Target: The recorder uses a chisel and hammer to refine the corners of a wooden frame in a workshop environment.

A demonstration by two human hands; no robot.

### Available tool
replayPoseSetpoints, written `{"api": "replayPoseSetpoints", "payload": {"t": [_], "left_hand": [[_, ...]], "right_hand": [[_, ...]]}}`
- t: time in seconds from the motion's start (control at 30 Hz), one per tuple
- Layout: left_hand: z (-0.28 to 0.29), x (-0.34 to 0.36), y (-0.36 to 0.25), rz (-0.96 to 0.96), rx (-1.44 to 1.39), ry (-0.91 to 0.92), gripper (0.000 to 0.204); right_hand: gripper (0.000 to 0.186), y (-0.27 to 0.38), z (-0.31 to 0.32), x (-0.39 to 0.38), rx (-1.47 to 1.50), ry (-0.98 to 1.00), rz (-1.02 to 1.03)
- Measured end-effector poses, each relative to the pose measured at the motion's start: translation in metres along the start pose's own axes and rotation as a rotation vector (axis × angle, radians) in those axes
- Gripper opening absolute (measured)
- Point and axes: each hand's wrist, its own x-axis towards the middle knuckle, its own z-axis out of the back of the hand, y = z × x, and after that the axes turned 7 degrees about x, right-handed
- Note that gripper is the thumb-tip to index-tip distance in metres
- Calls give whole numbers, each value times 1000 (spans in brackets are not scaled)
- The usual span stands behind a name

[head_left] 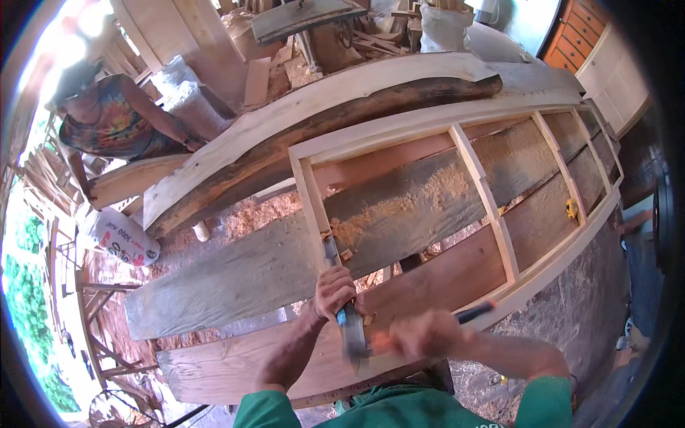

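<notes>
My left hand (335,292) is wrapped round a chisel (330,251). Its blade points away from me, against the near-left end piece of a pale wooden frame (487,203). My right hand (428,335), smeared by motion, grips a hammer (477,312) with a black and orange handle. The blurred hammer head is at the near end of the chisel; whether they touch I cannot tell. Wood chips lie by the blade. Beneath the frame are a grey weathered plank (221,274) and a reddish-brown plank (250,367).
Beyond the frame lies a long slab (342,114) with a dark bark edge. At the left, a person (118,118) in a patterned shirt has hands on a board (135,178). A yellow tool, perhaps a tape measure (571,209), sits at the frame's right. A filled sack (118,235) stands left.
</notes>
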Motion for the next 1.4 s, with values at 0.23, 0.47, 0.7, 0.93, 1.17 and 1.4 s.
{"api": "replayPoseSetpoints", "payload": {"t": [0.23,0.47,0.7,0.93,1.17,1.4], "left_hand": [[4,1,-2,12,9,37,16],[7,-2,2,17,35,90,20],[28,11,-19,79,11,254,16],[75,81,-3,438,-597,-743,14],[62,92,44,728,-414,-584,20],[49,83,59,811,-372,-460,18]], "right_hand": [[32,21,13,3,-35,8,174],[47,17,4,-6,-151,15,-74],[43,24,-7,-63,-82,-6,-151],[45,62,-11,-91,41,-76,-449],[45,61,-18,-108,94,-90,-429],[44,56,-4,-102,58,-103,-483]]}}
